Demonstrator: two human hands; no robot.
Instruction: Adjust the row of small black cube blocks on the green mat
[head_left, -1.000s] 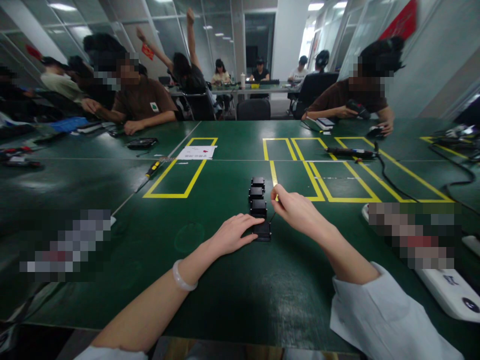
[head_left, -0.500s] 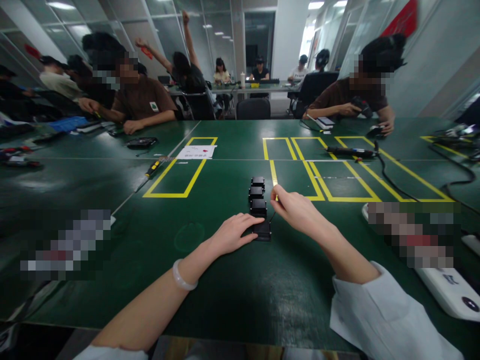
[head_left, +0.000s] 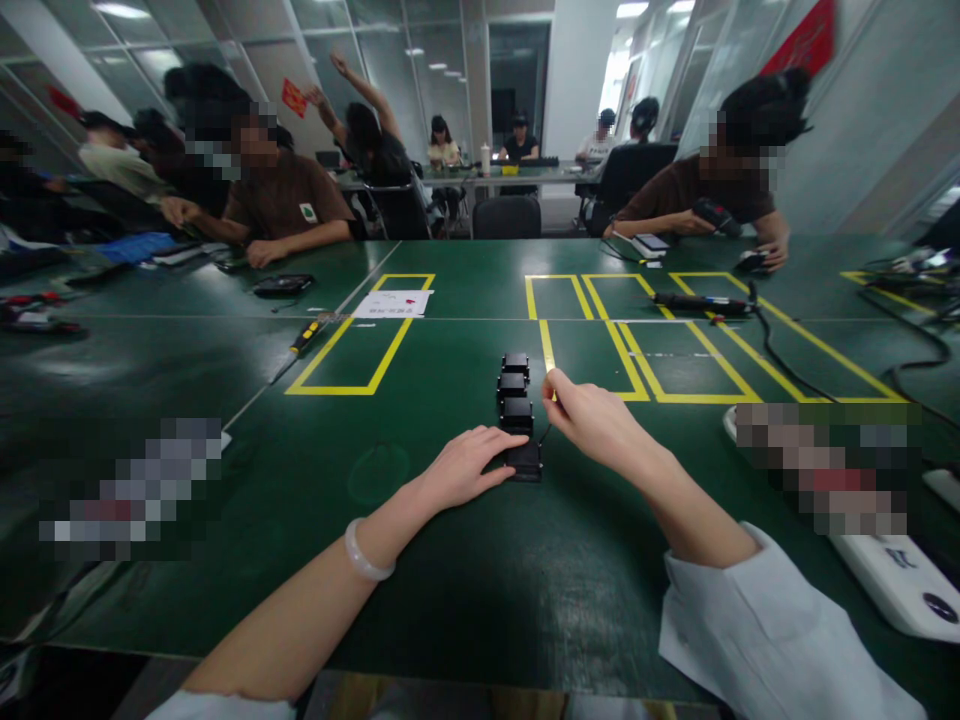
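Note:
Several small black box-like blocks stand in a row running away from me on the green table [head_left: 300, 590]. My left hand [head_left: 472, 462] holds the nearest black block [head_left: 525, 456] down, its fingers across the far side and its thumb at the near edge. Just right of that block, my right hand [head_left: 589, 415] is closed in a pinch on a thin dark strand [head_left: 545, 435] that runs down to the block's right side. Whether it is a wire or a slim tool I cannot tell. Beyond the held block sit three more black blocks [head_left: 516, 410], untouched.
Yellow tape outlines [head_left: 375, 388] mark the table. A yellow-black screwdriver [head_left: 306, 338] and a white paper [head_left: 394, 304] lie left; a black corded tool [head_left: 701, 303] lies right. A white device [head_left: 900, 585] is near my right sleeve. Co-workers sit across the table.
Both my hands and the blocks look the same as before. In the background, a person's raised arms have come lower and a red paper shows more fully.

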